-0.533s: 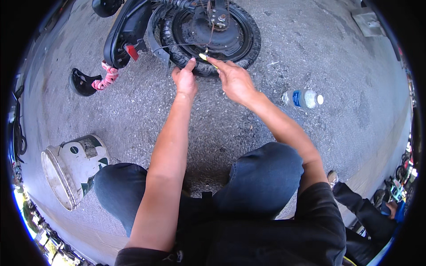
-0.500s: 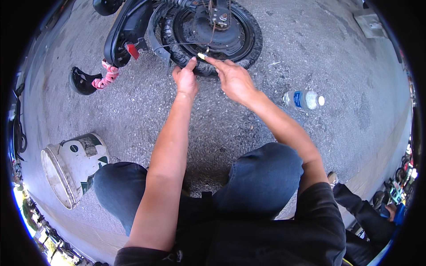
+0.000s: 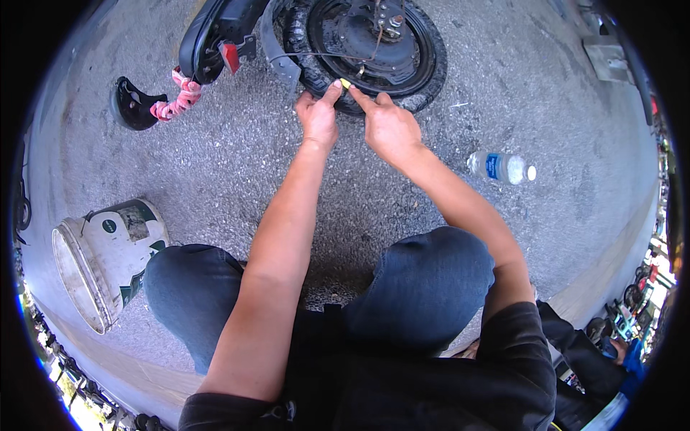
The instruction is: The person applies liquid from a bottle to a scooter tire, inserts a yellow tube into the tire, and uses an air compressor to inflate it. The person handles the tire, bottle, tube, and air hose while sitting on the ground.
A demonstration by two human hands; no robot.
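Note:
A scooter-like vehicle's black wheel (image 3: 388, 54) lies toward me at the top, its tyre (image 3: 309, 68) dusty and worn. My left hand (image 3: 318, 121) grips the near edge of the tyre, thumb on top and fingers curled beneath. Beside it, my right hand (image 3: 394, 129) presses a small yellow piece (image 3: 346, 83) against the tyre near the rim with its index finger stretched out, other fingers folded in. The two fingertips almost meet at this piece, whose full shape is hidden. A short valve stem (image 3: 361, 70) sticks out by the rim, and a thin rusty wire (image 3: 323, 54) crosses the wheel.
Left of the wheel are a grey mudguard (image 3: 285, 70), a red reflector (image 3: 230, 57), and a black part (image 3: 134, 104) with a pink scrunchie-like cover (image 3: 177, 99). A white bucket (image 3: 118, 251) lies on its side. A water bottle (image 3: 502, 167) lies at right on the asphalt.
The view has shifted, so the wheel sits higher and further right. The yellow piece, formerly nearer the rim's inside, is now at the tyre's edge between both hands' fingertips.

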